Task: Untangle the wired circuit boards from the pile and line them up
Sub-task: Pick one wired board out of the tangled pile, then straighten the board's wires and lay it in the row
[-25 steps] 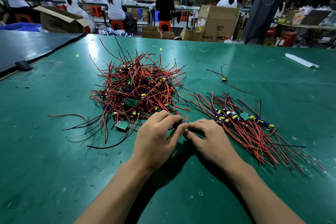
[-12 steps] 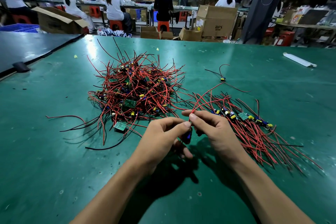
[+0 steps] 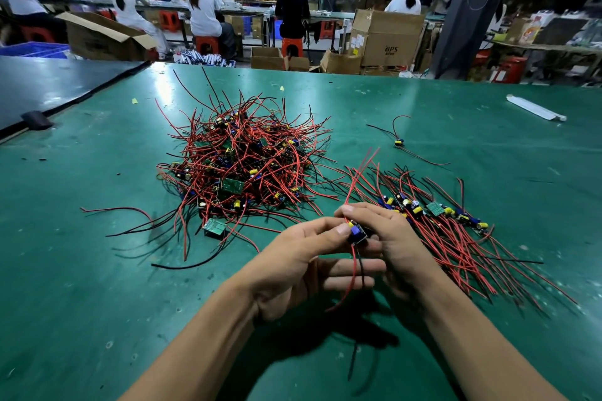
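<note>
Up off the table [image 3: 97, 270], both hands pinch one board [image 3: 357, 234]: left hand [image 3: 303, 257] by thumb, right hand [image 3: 391, 238] from above, between pile [image 3: 241, 166] far-left and row [image 3: 433, 212] right.

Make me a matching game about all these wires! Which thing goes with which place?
Things:
1. tangled pile
2. held board
3. lined-up row
4. white strip

Places:
A. far right side of the green table
B. pinched between the left hand and the right hand
C. middle of the table, left of the row
D. just right of the hands

Pairs: 1-C, 2-B, 3-D, 4-A
</note>
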`<action>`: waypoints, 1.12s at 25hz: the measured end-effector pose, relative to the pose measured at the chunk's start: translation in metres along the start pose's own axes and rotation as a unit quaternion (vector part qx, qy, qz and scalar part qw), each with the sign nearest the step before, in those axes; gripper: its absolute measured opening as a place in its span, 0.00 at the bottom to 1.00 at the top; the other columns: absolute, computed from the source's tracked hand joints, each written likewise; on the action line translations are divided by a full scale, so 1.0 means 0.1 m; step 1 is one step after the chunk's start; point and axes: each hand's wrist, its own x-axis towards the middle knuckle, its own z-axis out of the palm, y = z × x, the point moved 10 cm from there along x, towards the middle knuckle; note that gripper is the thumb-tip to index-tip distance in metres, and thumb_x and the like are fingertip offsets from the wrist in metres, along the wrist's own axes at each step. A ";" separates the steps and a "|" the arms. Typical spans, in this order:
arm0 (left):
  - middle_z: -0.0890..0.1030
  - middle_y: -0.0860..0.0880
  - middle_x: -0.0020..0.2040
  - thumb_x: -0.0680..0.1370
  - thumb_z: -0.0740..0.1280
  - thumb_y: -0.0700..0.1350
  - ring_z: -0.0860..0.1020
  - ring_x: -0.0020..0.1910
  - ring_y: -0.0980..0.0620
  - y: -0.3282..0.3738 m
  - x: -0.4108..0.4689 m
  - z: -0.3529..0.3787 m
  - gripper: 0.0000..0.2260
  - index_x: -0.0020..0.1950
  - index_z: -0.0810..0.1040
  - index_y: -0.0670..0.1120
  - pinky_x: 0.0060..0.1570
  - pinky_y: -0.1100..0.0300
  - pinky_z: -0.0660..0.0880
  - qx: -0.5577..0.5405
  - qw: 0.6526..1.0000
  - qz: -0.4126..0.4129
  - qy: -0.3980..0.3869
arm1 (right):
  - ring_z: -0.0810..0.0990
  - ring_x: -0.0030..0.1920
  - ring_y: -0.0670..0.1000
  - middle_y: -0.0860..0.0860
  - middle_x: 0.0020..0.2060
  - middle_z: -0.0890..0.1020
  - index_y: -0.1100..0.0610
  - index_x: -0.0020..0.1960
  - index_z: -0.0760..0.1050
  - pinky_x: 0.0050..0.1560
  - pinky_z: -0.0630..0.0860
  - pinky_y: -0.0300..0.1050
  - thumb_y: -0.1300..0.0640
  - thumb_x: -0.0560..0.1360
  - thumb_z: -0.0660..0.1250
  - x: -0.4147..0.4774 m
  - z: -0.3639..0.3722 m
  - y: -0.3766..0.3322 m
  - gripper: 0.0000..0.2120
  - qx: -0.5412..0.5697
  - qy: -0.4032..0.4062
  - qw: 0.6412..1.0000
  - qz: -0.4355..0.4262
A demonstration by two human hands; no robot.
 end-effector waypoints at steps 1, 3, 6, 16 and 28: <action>0.83 0.37 0.53 0.79 0.66 0.42 0.85 0.47 0.41 -0.01 0.01 -0.01 0.10 0.57 0.77 0.40 0.42 0.53 0.82 -0.011 1.000 -0.001 -0.001 | 0.79 0.27 0.46 0.53 0.31 0.83 0.59 0.40 0.84 0.26 0.75 0.35 0.55 0.67 0.73 0.01 -0.01 0.02 0.07 0.003 0.006 1.000 0.007; 0.83 0.36 0.51 0.79 0.65 0.41 0.85 0.46 0.40 -0.03 0.04 -0.10 0.08 0.56 0.77 0.38 0.41 0.54 0.82 -0.014 0.999 -0.002 0.034 | 0.80 0.27 0.47 0.54 0.31 0.83 0.61 0.42 0.82 0.27 0.75 0.35 0.59 0.71 0.73 0.03 -0.04 0.06 0.05 -0.020 0.022 1.000 0.006; 0.83 0.36 0.43 0.79 0.65 0.38 0.84 0.37 0.41 -0.04 0.06 -0.36 0.05 0.52 0.76 0.37 0.36 0.54 0.82 0.045 0.990 0.019 0.135 | 0.77 0.28 0.47 0.55 0.33 0.81 0.62 0.44 0.82 0.27 0.74 0.37 0.60 0.76 0.72 0.01 -0.03 0.10 0.05 -0.087 0.032 0.996 -0.020; 0.82 0.40 0.36 0.78 0.67 0.37 0.82 0.31 0.43 0.11 0.01 -0.51 0.05 0.43 0.81 0.39 0.34 0.53 0.82 0.208 0.949 0.095 0.219 | 0.76 0.29 0.46 0.51 0.31 0.80 0.58 0.39 0.83 0.28 0.73 0.37 0.56 0.75 0.74 0.01 -0.04 0.03 0.08 -0.184 0.026 0.980 -0.064; 0.77 0.42 0.31 0.74 0.68 0.34 0.79 0.28 0.43 0.08 0.04 -0.45 0.09 0.35 0.79 0.43 0.32 0.56 0.74 0.259 0.948 0.044 0.181 | 0.68 0.22 0.48 0.50 0.24 0.73 0.56 0.43 0.82 0.26 0.61 0.37 0.55 0.72 0.76 0.14 -0.39 0.18 0.05 -0.033 0.104 0.994 0.009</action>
